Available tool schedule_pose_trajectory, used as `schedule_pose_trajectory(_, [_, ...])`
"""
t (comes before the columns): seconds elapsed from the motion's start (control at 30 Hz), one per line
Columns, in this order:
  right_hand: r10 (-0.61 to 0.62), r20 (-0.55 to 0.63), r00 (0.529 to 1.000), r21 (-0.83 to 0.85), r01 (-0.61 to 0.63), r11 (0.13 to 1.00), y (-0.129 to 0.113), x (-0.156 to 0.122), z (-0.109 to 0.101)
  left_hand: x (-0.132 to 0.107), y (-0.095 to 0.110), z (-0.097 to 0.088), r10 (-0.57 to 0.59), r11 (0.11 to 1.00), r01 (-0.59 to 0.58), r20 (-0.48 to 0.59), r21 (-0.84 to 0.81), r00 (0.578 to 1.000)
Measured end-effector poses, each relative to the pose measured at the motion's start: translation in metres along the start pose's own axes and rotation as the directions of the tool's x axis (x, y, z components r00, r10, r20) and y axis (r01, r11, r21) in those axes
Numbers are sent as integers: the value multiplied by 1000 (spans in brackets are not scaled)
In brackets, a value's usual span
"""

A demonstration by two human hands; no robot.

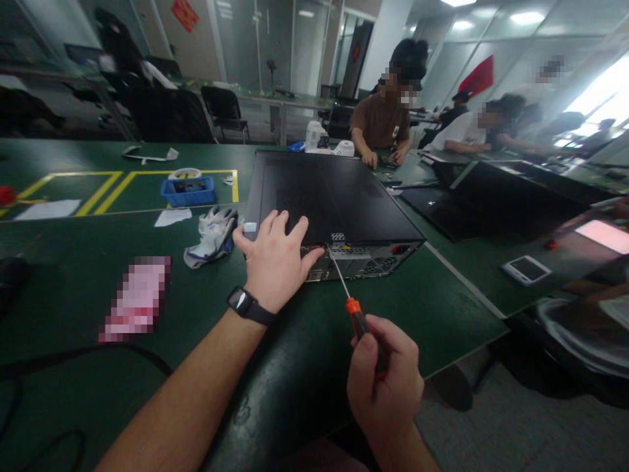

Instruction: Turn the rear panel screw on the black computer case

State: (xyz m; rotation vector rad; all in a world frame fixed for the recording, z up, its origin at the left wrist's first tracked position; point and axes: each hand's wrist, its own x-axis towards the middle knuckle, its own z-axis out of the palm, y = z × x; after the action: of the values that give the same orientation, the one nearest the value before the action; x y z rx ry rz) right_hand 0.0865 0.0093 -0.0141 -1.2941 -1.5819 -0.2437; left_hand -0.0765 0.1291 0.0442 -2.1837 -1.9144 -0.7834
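Observation:
A black computer case (334, 196) lies on its side on the green table (88, 282), its rear panel with fan grille facing me. My left hand (275, 259) rests flat on the near edge of its top panel, fingers spread, a dark watch on the wrist. My right hand (386, 377) is closed round the handle of an orange and black screwdriver (356, 314). The screwdriver's thin shaft points up and left, and its tip touches the top edge of the rear panel.
White work gloves (213, 236) lie left of the case. A blue tray (188, 190) and a tape roll (185, 174) sit farther back by yellow floor-style markings. A phone (525, 269) lies at right. Other people work at the far side of the table.

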Motion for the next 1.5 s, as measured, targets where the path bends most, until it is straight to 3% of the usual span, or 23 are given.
schedule_pose_trajectory(0.27, [-11,75,997,55,6,998,-5,8,-4,0,0,1,8,1000,-8,-9,3,1000])
schedule_pose_trajectory(0.5, [56,32,998,60,-58,996,0,-5,-1,-1,0,0,5,1000,-5,-4,7,1000])
schedule_pose_trajectory(0.73, [49,130,990,273,-84,958,2,1,-3,0,-1,0,-3,1000,3,-1,1,1000])
schedule_pose_trajectory(0.93, [33,124,992,169,-54,984,-7,9,-4,0,0,0,3,1000,-3,-3,4,1000])
schedule_pose_trajectory(1.1, [113,87,990,154,-125,980,-1,-3,-1,-1,0,0,-5,1000,5,3,12,1000])
schedule_pose_trajectory(1.27, [32,9,999,54,-33,998,4,0,-1,0,-1,1,-1,1000,1,-3,7,1000])
schedule_pose_trajectory(1.5, [-8,46,999,136,2,991,2,6,-3,0,-1,1,5,1000,-5,-8,3,1000])
